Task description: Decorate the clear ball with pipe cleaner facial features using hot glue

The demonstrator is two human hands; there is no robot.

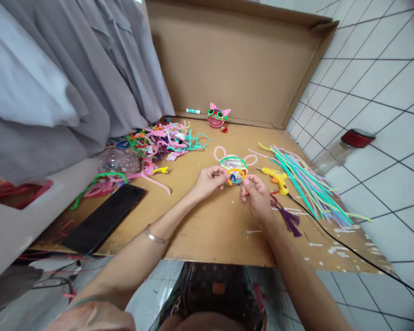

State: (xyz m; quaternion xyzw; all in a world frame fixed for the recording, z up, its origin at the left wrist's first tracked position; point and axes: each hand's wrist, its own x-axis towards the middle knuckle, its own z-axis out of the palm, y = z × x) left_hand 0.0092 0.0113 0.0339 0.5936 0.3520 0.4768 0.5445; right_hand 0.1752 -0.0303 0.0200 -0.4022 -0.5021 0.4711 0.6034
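Between my hands an orange pipe cleaner (236,171) is bent into an arch. My left hand (212,179) pinches one end of it, and my right hand (256,194) pinches the other. Just behind and beneath it lies a round, clear craft piece (233,162) edged with green pipe cleaner, partly hidden by my fingers. Two pink pipe cleaner loops (220,153) stick out from its top like ears. A little blue shows under the orange arch. To the right of my right hand is a yellow glue gun (276,177).
Loose pipe cleaners (303,184) lie at right, beside a jar (345,147). A purple tassel (290,220) and the glue gun's cord are near my right arm. At left are a phone (105,218) and a craft pile (162,140). A finished-looking animal head (217,116) and marker (193,111) sit at the back.
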